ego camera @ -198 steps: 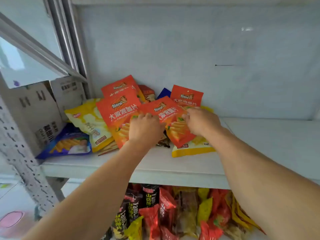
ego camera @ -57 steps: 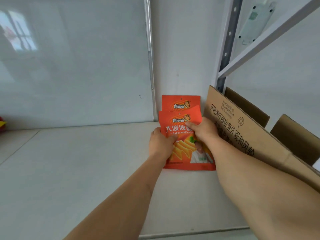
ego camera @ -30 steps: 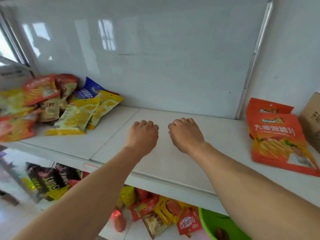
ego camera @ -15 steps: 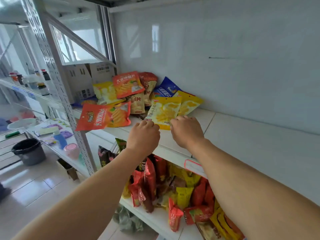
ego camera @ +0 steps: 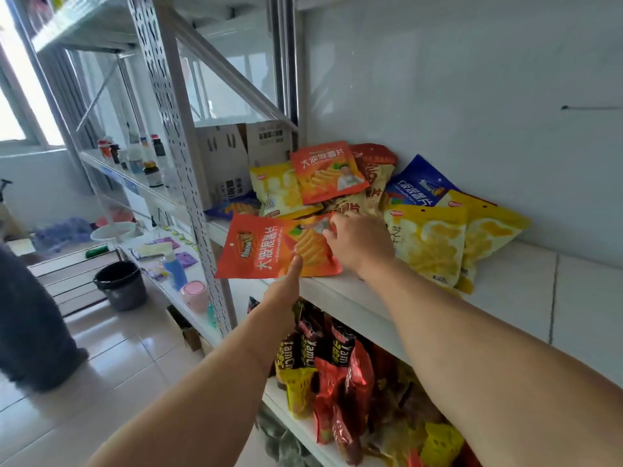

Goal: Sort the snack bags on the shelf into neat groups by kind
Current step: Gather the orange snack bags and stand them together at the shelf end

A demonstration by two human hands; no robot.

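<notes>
I see my left hand point(ego camera: 281, 291) under a flat, glossy orange foil snack bag point(ego camera: 276, 247), thumb pressed on its face, the fingers hidden beneath, so it pinches the bag's lower edge. The bag hangs partly over the front lip of the white shelf board point(ego camera: 512, 291). My right hand point(ego camera: 359, 242) grips the same bag's right end, fingers curled onto it. Just beyond my right hand lies the loose heap: a second orange bag point(ego camera: 325, 171) propped upright, a crinkled red-and-tan bag point(ego camera: 376, 173), a blue bag point(ego camera: 416, 187), and to the right two puffy yellow bags point(ego camera: 428, 244) overlapping. Below my forearms, the lower shelf point(ego camera: 303, 429) holds upright black, red and yellow packets point(ego camera: 332, 372).
</notes>
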